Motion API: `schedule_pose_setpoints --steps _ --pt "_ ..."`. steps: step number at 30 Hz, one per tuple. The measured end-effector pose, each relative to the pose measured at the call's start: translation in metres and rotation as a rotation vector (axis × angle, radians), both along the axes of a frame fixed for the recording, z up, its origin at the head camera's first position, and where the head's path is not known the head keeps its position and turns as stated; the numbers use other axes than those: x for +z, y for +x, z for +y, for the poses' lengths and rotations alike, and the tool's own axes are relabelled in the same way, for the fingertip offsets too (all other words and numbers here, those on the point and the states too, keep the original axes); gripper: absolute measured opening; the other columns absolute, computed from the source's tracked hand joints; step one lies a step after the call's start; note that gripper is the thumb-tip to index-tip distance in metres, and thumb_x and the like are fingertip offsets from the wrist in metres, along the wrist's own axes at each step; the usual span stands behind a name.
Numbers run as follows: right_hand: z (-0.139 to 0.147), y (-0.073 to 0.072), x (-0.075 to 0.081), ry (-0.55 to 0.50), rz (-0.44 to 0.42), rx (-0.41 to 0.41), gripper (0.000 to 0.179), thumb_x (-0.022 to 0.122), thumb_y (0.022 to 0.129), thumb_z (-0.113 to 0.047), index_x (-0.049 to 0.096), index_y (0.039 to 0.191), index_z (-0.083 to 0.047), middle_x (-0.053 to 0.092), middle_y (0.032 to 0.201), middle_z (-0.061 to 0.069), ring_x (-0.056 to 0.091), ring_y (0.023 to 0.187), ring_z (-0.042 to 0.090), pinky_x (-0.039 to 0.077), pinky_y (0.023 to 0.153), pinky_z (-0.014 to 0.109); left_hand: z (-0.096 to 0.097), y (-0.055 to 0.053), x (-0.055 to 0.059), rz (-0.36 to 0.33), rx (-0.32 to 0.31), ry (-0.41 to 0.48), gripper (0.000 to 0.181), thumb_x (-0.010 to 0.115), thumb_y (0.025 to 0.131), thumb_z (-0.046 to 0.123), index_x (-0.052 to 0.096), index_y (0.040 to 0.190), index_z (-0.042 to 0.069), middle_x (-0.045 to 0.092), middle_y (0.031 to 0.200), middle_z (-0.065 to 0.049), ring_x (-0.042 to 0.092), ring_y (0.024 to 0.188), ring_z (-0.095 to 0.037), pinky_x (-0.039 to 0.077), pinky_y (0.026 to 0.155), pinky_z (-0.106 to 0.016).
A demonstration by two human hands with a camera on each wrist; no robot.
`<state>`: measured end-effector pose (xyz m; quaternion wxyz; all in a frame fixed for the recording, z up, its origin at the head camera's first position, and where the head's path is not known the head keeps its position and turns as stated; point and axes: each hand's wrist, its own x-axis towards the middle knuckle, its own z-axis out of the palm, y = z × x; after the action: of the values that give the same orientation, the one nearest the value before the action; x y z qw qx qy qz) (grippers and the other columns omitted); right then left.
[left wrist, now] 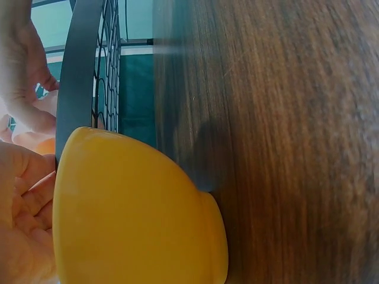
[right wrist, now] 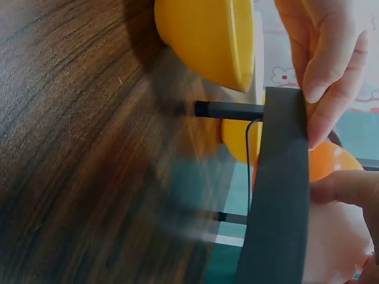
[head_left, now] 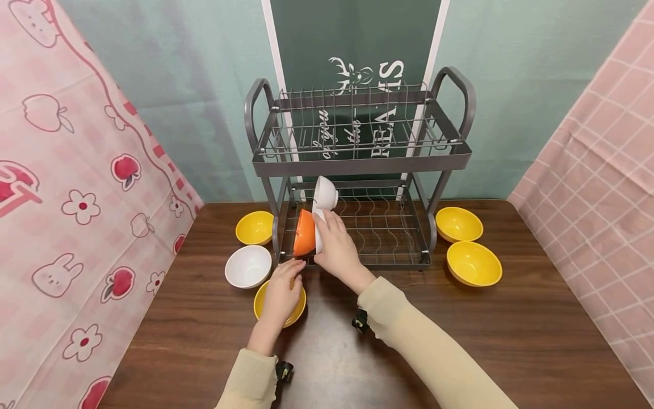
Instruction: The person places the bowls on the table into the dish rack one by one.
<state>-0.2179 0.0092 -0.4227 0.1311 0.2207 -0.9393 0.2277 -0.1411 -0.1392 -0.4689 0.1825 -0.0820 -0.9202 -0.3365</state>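
Note:
My right hand [head_left: 337, 247] grips a white bowl [right wrist: 334, 242] that stands on its side in the lower tier of the dish rack [head_left: 361, 166]. An orange bowl [head_left: 305, 234], also on edge, is just left of it, and another white bowl [head_left: 325, 194] stands behind. My left hand [head_left: 283, 292] hovers over a yellow bowl [left wrist: 136, 207] on the table. Its loosely extended fingers reach the rack's front edge near the orange bowl; whether they touch the bowl is unclear. My right hand hides much of the gripped bowl in the head view.
Left of the rack, a yellow bowl [head_left: 255, 228] and a white bowl [head_left: 248, 266] sit upright on the wooden table [head_left: 511, 341]. Two more yellow bowls, one far [head_left: 458, 224] and one near [head_left: 474, 263], stand to the right. The rack's upper tier [head_left: 363, 165] overhangs the lower one.

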Motion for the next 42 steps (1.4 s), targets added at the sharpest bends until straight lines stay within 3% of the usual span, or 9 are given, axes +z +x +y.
schedule_pose_setpoints --steps 8,18,31,42 --pt "-0.002 -0.005 -0.011 -0.068 -0.045 -0.016 0.093 0.081 0.061 -0.015 0.034 0.141 -0.01 0.027 0.148 0.013 0.026 0.137 0.032 0.041 0.104 0.045 0.0 0.0 0.001 -0.014 -0.006 0.004 0.03 0.059 0.083 0.0 0.067 0.111 0.005 0.066 0.114 -0.007 0.055 0.118 -0.024 0.037 0.107 -0.043" --pt "-0.004 -0.006 -0.02 -0.178 -0.086 -0.033 0.093 0.08 0.063 -0.017 0.032 0.142 -0.008 0.024 0.15 0.013 0.025 0.137 0.033 0.038 0.106 0.047 0.0 0.0 0.001 -0.035 -0.004 -0.002 0.03 0.058 0.084 0.001 0.067 0.113 0.006 0.066 0.116 -0.007 0.054 0.119 -0.024 0.035 0.108 -0.043" --pt "-0.008 0.0 -0.024 -0.199 -0.068 -0.055 0.093 0.08 0.066 -0.017 0.03 0.143 -0.009 0.019 0.152 0.01 0.022 0.139 0.03 0.043 0.101 0.047 0.0 0.0 0.002 -0.021 0.002 0.009 0.031 0.059 0.083 -0.001 0.067 0.112 0.006 0.066 0.115 -0.007 0.055 0.119 -0.025 0.035 0.108 -0.043" --pt "-0.002 0.003 -0.031 -0.196 -0.069 0.0 0.094 0.079 0.071 -0.018 0.021 0.145 -0.012 0.007 0.156 0.01 0.016 0.141 0.032 0.036 0.107 0.049 0.001 0.001 0.002 -0.036 0.015 0.02 0.031 0.059 0.083 -0.001 0.067 0.112 0.006 0.066 0.115 -0.008 0.054 0.119 -0.026 0.035 0.108 -0.043"
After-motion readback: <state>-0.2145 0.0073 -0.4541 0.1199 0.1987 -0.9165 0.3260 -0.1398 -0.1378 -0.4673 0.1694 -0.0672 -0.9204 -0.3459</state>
